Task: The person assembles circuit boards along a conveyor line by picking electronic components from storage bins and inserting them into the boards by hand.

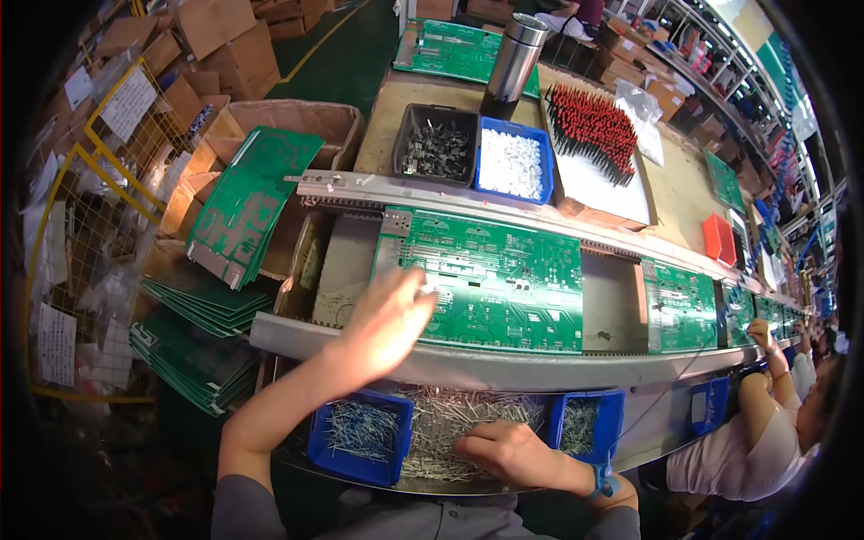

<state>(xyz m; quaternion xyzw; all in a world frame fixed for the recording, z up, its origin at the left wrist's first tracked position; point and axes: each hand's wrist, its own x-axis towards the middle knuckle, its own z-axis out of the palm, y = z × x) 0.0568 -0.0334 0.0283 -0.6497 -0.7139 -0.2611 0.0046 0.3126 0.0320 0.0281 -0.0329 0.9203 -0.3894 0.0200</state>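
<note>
Head view: conveyor point(504, 367), cartons behind; left hand point(385, 322) blurred, seemingly spread; right hand point(508, 453) fingers curled in wire components point(450, 418).

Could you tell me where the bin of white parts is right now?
In the head view, the blue bin of white parts sits beyond the conveyor rail, between the dark bin and the tray of red-tipped parts.

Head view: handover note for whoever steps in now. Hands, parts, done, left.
Left hand: open, blurred, over the left edge of the green circuit board on the conveyor rail.
Right hand: knuckles down in the loose pile of wire-lead components, between two blue bins; grip cannot be told.
Done: board sits in front of the person; how much is populated is too small to tell.
Left: likely more leads to insert.
</note>
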